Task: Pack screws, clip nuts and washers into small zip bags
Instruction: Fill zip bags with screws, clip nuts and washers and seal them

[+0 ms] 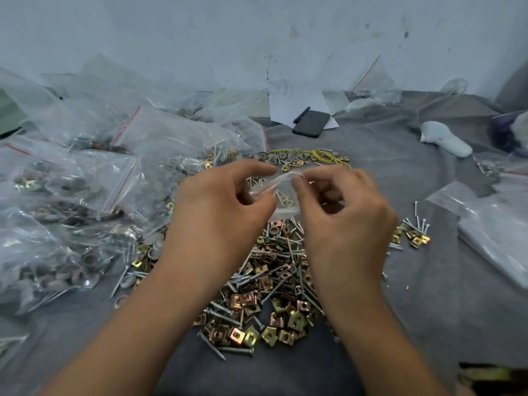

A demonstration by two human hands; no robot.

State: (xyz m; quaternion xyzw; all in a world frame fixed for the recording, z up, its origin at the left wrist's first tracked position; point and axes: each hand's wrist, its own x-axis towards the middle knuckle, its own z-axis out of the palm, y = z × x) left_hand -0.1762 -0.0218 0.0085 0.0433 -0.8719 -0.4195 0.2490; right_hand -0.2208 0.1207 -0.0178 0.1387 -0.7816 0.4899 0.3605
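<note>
Seen from a head-worn camera looking down: left hand [220, 201] and right hand [340, 207] raised side by side, each pinching the top edge of one small clear zip bag [281, 195] between thumb and fingertips, other fingers loosely curled. Bag hanging between the two hands, a few screws and clip nuts faintly visible inside; mouth apparently being pressed closed or pulled open, cannot tell which. Directly beneath the hands and wrists, a large loose pile of screws and brass-coloured clip nuts [268, 287], still unpacked. Just beyond the fingertips, a row of grey washers [274, 158] and a tangle of yellow rubber bands [325, 157]. Left of the left hand, a big heap of filled zip bags [85, 178] with red seal strips, suggesting much of the job already done, yet plenty remaining judging by the pile. Right of the right hand, a small cluster of screws and nuts [414, 232], then a stack of empty bags [491, 232]. Underneath everything, a wrinkled grey cloth [400, 324]. Further off, a black phone [311, 123] with a pen on white paper, against a scuffed pale wall [257, 32].
</note>
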